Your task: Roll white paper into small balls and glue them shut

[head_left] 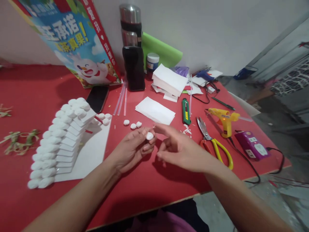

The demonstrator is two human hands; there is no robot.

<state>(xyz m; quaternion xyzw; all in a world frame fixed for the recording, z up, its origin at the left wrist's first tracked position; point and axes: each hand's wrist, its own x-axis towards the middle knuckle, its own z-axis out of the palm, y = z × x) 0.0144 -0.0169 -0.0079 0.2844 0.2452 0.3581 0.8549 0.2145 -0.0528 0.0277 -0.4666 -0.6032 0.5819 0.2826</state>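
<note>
Between the thumb and fingers of my left hand (134,146) is a small white rounded lump (149,136); its material is hard to make out. My right hand (178,146) is just to the right, fingers apart and holding nothing, the index fingertip close to the lump. Behind my hands lie a few similar white lumps (133,126) on the red table. To the left stands a stepped white card model (69,141), its outer edge lined with rows of white lumps (48,148), on a white sheet (96,161).
Right of my hands are pliers-like cutters (217,145), a yellow glue gun (224,120), a purple box (252,145) and a green utility knife (185,111). Behind are white cards (155,109), glue sticks (122,98), phones (134,69) and a printed bag (79,42). Another person's arm (263,95) shows far right.
</note>
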